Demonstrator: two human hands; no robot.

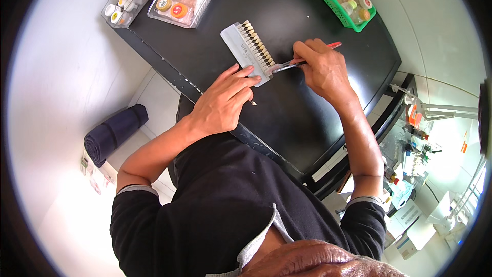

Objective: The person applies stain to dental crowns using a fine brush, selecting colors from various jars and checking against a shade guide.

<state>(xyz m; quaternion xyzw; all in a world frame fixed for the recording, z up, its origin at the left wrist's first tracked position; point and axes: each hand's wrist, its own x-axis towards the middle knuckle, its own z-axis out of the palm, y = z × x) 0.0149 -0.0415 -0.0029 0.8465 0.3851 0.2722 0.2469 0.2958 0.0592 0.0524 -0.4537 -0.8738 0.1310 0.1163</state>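
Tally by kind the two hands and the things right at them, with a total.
Hands (left hand, right hand): 2
Grey rack of tooth-coloured tabs: 1
Slim red-ended tool: 1
Small pale piece: 1
Total: 5

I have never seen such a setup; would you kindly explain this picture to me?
There is no machine here: a person works bare-handed, and a head-worn fisheye camera looks down, bending straight edges. On the black table, the left hand rests fingers on a grey holder with a row of tooth-shaped tabs. The right hand grips a slim, red-ended tool, its tip by the row's near end. Beyond are a green basket, a white basket and a clear box, all holding capped containers.
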